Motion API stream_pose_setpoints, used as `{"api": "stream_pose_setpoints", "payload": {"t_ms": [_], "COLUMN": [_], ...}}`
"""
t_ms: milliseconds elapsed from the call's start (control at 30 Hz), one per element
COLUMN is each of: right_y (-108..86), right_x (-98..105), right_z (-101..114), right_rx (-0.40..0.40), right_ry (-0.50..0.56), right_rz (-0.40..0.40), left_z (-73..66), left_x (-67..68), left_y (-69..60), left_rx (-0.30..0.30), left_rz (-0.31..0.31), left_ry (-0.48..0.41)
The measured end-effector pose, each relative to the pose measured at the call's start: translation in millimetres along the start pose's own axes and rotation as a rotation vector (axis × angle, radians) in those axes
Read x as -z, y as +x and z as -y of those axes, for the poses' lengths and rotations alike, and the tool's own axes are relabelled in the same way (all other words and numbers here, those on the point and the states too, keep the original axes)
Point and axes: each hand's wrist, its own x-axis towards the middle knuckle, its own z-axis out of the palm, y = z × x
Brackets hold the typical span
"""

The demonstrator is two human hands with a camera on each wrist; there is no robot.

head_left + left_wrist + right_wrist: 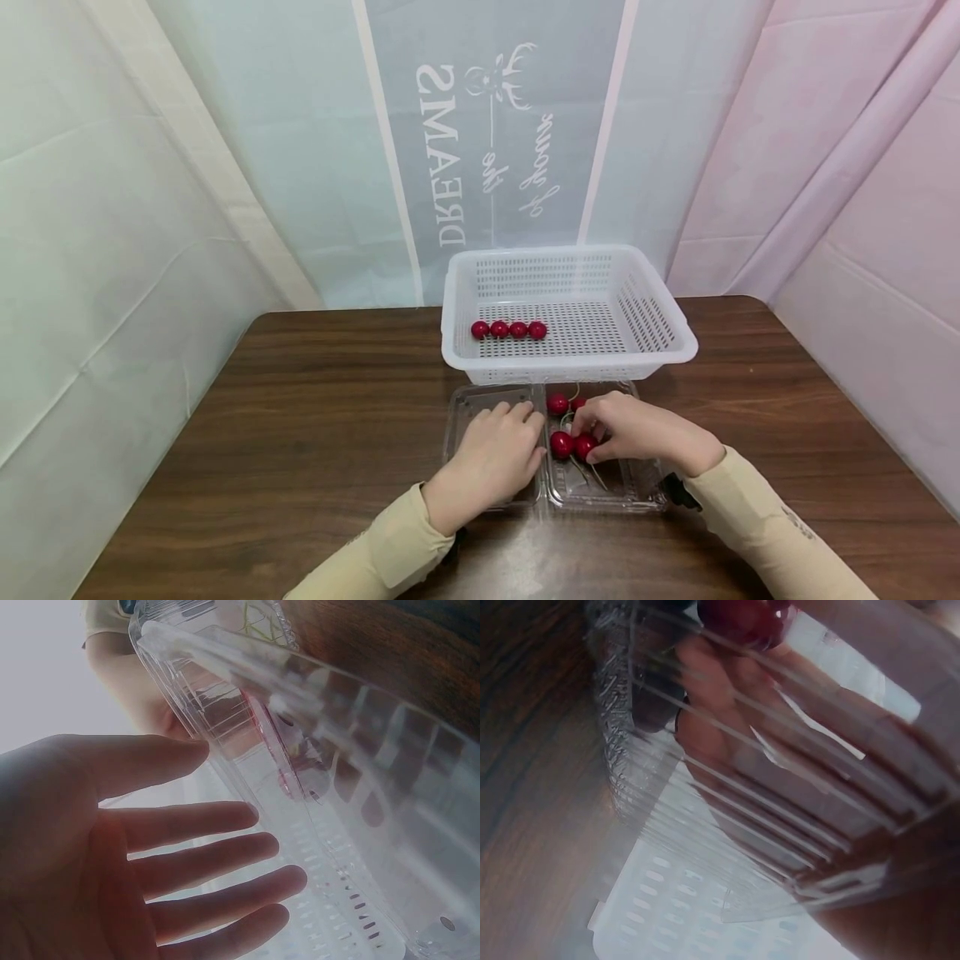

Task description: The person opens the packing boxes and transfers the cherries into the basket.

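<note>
A clear plastic clamshell box (626,497) lies unfolded on the table, its two halves side by side. In the right half my right hand (630,427) pinches a red cherry (585,447) between thumb and fingers; the right wrist view shows a cherry (746,619) at the fingertips through the ribbed wall. Touching it on the left is another cherry (561,445), with stems trailing toward me. Farther back in that half sit a cherry (557,404) and one partly hidden by the hand. My left hand (495,454) lies over the left half, fingers extended and apart in the left wrist view.
Behind the box stands a white perforated basket (570,363), close to its back edge. Several cherries (518,330) form a row at the basket's left. Brown wooden table (322,417) extends to both sides; a printed curtain (495,167) hangs behind.
</note>
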Motion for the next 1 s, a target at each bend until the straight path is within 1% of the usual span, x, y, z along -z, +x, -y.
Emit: {"api": "stream_pose_setpoints", "payload": {"t_ms": [267, 567, 767, 1000], "right_y": [-2.0, -3.3, -4.7, -8.7], "right_x": [3.7, 5.0, 7.5, 15.6], "right_z": [3.2, 3.5, 5.2, 9.9], "right_rx": [-0.011, -0.022, -0.025, -0.023], "right_ry": [-0.017, -0.004, 0.006, -0.006], "right_rz": [-0.023, -0.03, -0.038, -0.066], "left_z": [0.2, 0.3, 0.2, 0.7], "left_x": [0.0, -0.2, -0.1, 0.4], "left_y": [0.4, 1.2, 0.7, 0.6], "left_rx": [0.0, 0.004, 0.0, -0.001], "left_rz": [0.011, 0.038, 0.031, 0.029], "left_ry": [-0.005, -0.004, -0.004, -0.011]}}
